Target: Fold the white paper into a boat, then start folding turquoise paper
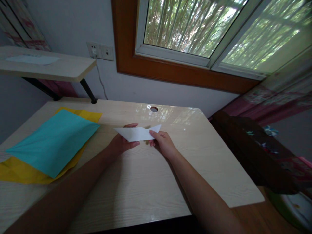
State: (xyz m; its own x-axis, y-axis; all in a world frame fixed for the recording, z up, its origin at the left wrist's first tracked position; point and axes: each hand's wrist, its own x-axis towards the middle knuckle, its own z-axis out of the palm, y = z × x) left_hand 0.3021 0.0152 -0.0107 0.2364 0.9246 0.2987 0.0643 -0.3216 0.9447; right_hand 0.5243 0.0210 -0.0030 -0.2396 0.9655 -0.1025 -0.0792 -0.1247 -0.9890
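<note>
A folded white paper (137, 133), a flat pointed shape with its tips out to either side, is held just above the pale wooden desk (146, 182), over the middle of the top and somewhat nearer its far edge than the near one. The left hand (122, 141) pinches the paper's left part, thumb lying over the upper edge and the fingers tucked beneath it. The right hand (163, 143) pinches the right part, thumb pressed on the face of the sheet near its lower edge and the other fingers behind. Both forearms reach in from the near edge of the desk. Past the paper, close to the far edge, a round cable hole (154, 109) opens in the desk top. Toward the left edge lies a teal sheet (55, 143) spread flat on top of a yellow sheet (21, 172), the yellow showing beyond it at the far corner and along the near side. Above the far-left corner a raised shelf (48, 66) carries a pale sheet, blurred. On the wall behind are an outlet (99, 51) with a cord hanging down, and a wood-framed window (195, 39). No containers can be made out on the desk.
</note>
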